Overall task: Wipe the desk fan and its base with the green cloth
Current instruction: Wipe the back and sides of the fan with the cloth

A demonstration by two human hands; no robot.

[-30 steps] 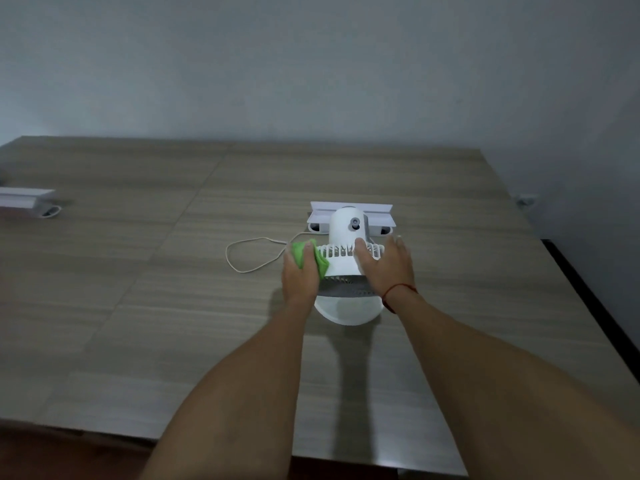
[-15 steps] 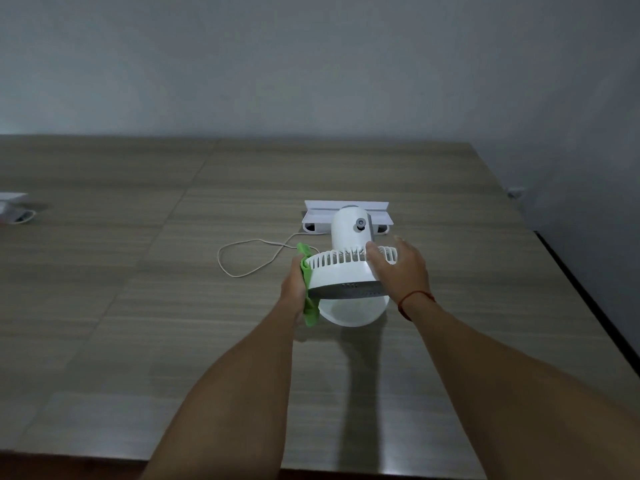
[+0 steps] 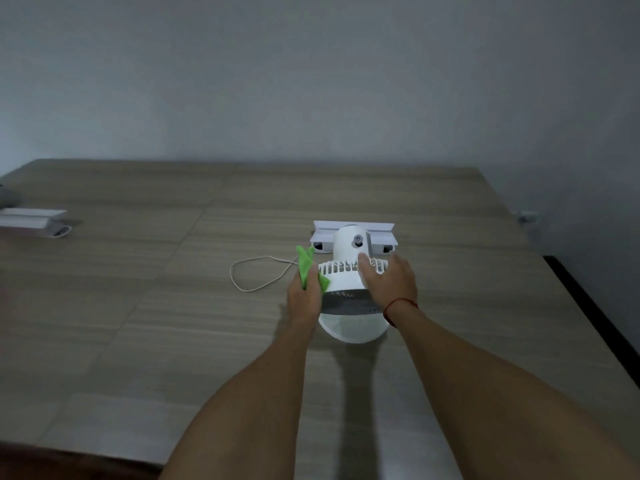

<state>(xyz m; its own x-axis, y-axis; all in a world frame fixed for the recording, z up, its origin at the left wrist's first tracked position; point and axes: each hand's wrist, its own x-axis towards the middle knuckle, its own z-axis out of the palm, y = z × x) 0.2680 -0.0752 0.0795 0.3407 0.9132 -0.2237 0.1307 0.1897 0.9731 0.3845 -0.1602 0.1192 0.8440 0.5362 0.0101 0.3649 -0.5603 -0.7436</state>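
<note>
White plastic desk fan [image 3: 346, 278] stands on its round base [image 3: 353, 329] mid-counter [image 3: 173, 306]. Your left hand [image 3: 304, 299] has its grip clamped on the crumpled green cloth [image 3: 308, 268], pressed against the fan's left rim. Your right hand [image 3: 389, 282] lies spread, fingers apart, over the slatted grille. A thin white cord [image 3: 256, 275] loops just left.

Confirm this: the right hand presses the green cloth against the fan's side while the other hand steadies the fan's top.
Wrong hand. In the head view, the left hand presses the green cloth against the side of the fan; the right hand holds no cloth and steadies the fan's top. The rest stands.
</note>
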